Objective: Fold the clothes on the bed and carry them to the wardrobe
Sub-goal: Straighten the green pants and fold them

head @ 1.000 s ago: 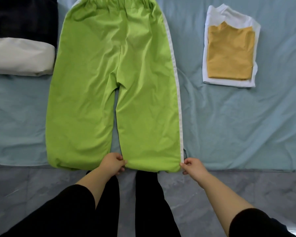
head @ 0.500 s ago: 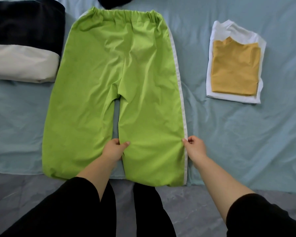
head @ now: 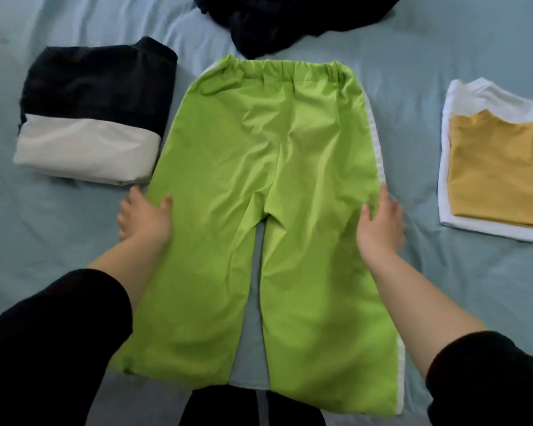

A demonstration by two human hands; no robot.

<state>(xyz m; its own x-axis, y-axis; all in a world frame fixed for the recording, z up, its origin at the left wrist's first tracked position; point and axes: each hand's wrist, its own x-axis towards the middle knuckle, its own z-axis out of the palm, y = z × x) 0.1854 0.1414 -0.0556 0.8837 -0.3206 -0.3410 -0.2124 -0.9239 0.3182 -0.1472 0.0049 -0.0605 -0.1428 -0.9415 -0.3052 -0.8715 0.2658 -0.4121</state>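
Note:
Lime-green trousers (head: 268,167) with a white side stripe lie flat on the light blue bed sheet (head: 443,287), waistband away from me and legs toward me. My left hand (head: 145,216) lies open at the outer edge of the left leg, fingers spread, partly on the sheet. My right hand (head: 380,224) lies open at the right leg's striped edge at hip height. Neither hand grips any cloth.
A folded black and white garment (head: 90,118) sits to the left of the trousers. A folded yellow top on a folded white top (head: 499,167) lies at the right. A crumpled dark garment (head: 277,23) is heaped beyond the waistband. Grey floor (head: 142,404) shows below the bed's edge.
Both hands let go of the right leg's hem and moved up and apart to the trousers' outer edges near the hips. The view has shifted forward over the bed.

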